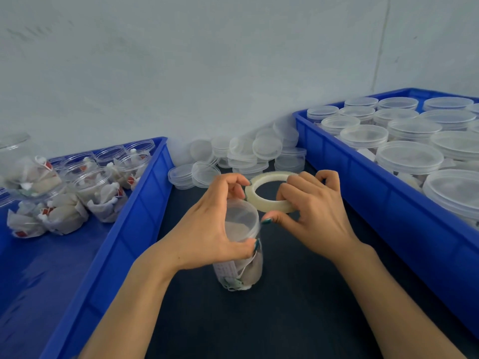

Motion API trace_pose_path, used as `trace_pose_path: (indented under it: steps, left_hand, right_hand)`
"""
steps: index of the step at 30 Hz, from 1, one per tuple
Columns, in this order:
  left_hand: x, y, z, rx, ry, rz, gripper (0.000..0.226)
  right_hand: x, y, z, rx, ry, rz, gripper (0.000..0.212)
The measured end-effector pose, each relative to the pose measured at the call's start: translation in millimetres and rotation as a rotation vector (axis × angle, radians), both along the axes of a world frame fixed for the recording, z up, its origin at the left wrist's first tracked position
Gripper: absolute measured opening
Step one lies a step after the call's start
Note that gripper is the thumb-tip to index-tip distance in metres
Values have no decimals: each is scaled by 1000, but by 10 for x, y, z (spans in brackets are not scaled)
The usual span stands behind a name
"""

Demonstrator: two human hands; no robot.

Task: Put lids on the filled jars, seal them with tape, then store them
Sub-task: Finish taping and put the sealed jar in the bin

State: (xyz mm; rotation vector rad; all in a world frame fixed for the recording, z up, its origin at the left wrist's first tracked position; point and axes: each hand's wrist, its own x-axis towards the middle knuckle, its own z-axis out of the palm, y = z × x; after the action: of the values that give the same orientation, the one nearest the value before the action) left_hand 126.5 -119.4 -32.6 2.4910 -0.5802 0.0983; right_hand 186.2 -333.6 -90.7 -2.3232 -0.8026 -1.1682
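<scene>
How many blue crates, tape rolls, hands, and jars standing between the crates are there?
Blue crates: 2 (left crate, right crate)
Tape roll: 1
Jar between the crates: 1
Hands: 2 (left hand, right hand)
Total: 6

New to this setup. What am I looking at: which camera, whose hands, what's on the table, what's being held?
There is no machine here: a person works with bare hands. The single picture comes from a camera worn on their head, looking forward and down. The left grip curls round the lid end of a filled jar that seems to stand on the dark table. The right grip holds a roll of clear tape right beside the lid. At the back, loose lids are heaped against the wall. The left blue bin holds filled jars without lids. The right blue bin holds lidded jars.
</scene>
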Motion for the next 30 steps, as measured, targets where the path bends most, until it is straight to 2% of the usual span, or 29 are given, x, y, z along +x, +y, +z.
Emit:
trace_pose_path:
  steps: [6, 9, 11, 13, 17, 21, 30]
  left_hand:
    - [-6, -2, 19, 59, -34, 4, 74]
    - [-8, -40, 27, 186, -80, 15, 68]
    - [-7, -96, 27, 252, -97, 57, 74]
    - [0, -149, 5, 211, -123, 114, 78]
    - [13, -166, -27, 127, -179, 123, 56]
    - [28, -110, 23, 92, -152, 66, 46]
    - [25, -142, 17, 68, -110, 128, 64]
  right_hand:
    - [-43, 83, -33, 42, 60, -20, 58]
    - [-45, 100, -47, 56, 95, -6, 54]
    - [-42, 98, -47, 56, 95, -15, 50]
    - [-41, 86, -41, 49, 96, -23, 45]
    - [-37, 36, -16, -11, 157, 6, 49]
    - [-44, -4, 4, -63, 209, 16, 41]
    - [-138, 140, -15, -45, 120, -135, 39]
